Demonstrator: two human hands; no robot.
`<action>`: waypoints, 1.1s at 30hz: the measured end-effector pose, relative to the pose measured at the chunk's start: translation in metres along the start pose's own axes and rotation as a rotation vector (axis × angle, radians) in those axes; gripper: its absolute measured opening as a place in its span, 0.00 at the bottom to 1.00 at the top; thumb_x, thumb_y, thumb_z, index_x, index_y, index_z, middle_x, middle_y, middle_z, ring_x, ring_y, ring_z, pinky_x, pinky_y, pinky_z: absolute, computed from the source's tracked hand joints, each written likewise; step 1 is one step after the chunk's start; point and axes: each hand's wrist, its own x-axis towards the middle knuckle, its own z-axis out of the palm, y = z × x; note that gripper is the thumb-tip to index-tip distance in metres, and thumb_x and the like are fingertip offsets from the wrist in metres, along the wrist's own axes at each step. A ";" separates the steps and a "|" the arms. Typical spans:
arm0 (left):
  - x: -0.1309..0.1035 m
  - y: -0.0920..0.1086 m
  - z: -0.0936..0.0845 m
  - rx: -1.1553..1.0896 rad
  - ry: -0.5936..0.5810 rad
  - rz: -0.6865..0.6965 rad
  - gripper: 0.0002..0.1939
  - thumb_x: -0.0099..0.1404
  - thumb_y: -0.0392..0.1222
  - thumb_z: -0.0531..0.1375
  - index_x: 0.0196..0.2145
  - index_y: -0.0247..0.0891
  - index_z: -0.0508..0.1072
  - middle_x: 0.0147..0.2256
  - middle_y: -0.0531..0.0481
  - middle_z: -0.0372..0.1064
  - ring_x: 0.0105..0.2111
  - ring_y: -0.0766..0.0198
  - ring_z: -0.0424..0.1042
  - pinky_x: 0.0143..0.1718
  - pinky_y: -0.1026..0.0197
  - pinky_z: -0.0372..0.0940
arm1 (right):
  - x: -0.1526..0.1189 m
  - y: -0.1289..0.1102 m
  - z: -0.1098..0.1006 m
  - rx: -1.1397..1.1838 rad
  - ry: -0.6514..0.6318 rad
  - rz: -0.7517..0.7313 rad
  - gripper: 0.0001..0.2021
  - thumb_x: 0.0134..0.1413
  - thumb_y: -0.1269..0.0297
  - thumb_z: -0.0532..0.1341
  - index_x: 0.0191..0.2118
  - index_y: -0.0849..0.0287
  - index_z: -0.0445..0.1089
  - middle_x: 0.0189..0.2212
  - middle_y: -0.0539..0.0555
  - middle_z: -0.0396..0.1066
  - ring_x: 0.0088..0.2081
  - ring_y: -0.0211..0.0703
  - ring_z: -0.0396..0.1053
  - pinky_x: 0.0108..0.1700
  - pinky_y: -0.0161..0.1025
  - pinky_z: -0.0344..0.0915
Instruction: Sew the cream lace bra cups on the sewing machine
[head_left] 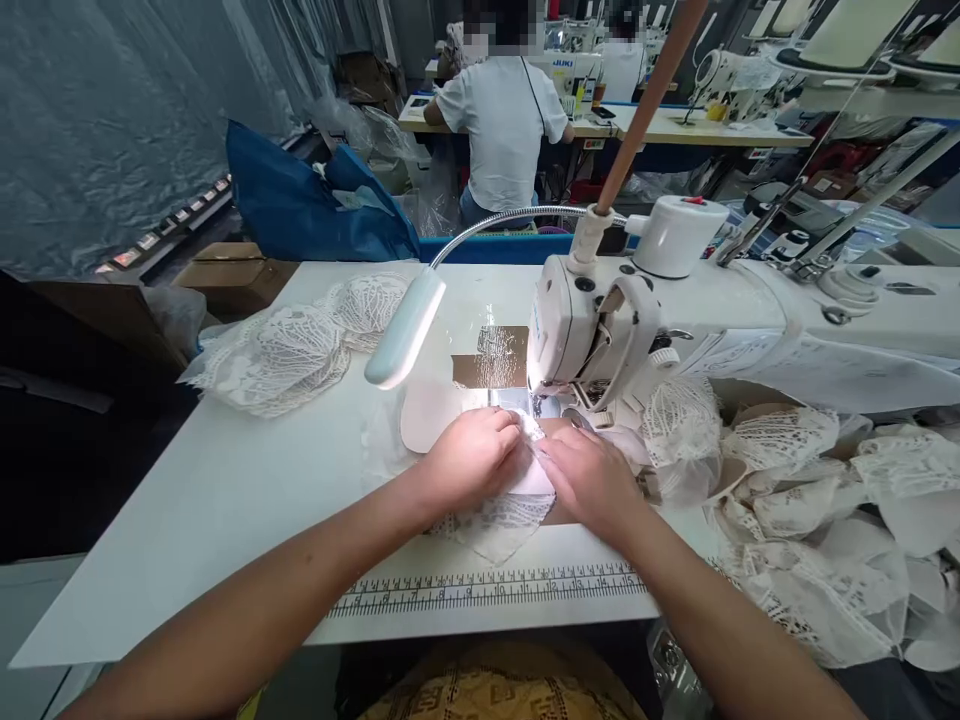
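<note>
“Lace pieces (300,350), white and cup-shaped, lie stacked at the far left, poking past the slanting edge of the smooth white surface (225,470). Any room there?”

“Plenty in front of them, reaching to the pale, tube-shaped lamp (406,330) that overhangs the middle. Next comes the left hand (476,455), fingers curled together on a white, lace-trimmed fabric piece (534,478); whether they pinch or only press, I cannot tell.”

“Where's that piece exactly?”

“Between the hands, its far end just beside the small metal presser foot (535,405), its lace corner pointing toward the front edge. Looks to me like lining up and feeding.”

“And the next move?”

“Small, steady guiding, I'd judge, fingers clear of the foot. The right hand (596,475) has its fingers close together at the piece's right side; their grip is hidden. Tight there: the white metal sewing machine (675,280) looms beyond, and a loose cream lace heap (825,520) crowds the right.”
</note>
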 end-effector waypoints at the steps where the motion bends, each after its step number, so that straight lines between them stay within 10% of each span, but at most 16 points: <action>1: 0.000 -0.001 0.003 0.020 -0.005 0.002 0.12 0.69 0.38 0.50 0.34 0.33 0.72 0.36 0.41 0.71 0.38 0.57 0.71 0.41 0.53 0.69 | 0.000 0.000 0.003 -0.021 0.015 -0.003 0.10 0.62 0.68 0.54 0.36 0.58 0.73 0.31 0.53 0.71 0.33 0.42 0.66 0.35 0.38 0.56; 23: 0.023 -0.047 -0.009 0.176 -0.237 0.211 0.18 0.69 0.39 0.51 0.53 0.35 0.70 0.54 0.39 0.67 0.51 0.51 0.67 0.53 0.45 0.60 | 0.009 -0.003 0.009 -0.129 0.064 0.084 0.10 0.58 0.67 0.59 0.44 0.58 0.73 0.37 0.54 0.73 0.34 0.45 0.67 0.31 0.39 0.57; 33: 0.014 -0.038 -0.008 0.143 -0.105 0.306 0.14 0.68 0.34 0.53 0.48 0.31 0.71 0.48 0.37 0.70 0.49 0.51 0.66 0.51 0.47 0.61 | 0.001 0.008 0.008 0.002 0.212 -0.002 0.16 0.57 0.77 0.52 0.47 0.63 0.71 0.41 0.56 0.75 0.37 0.43 0.71 0.35 0.38 0.66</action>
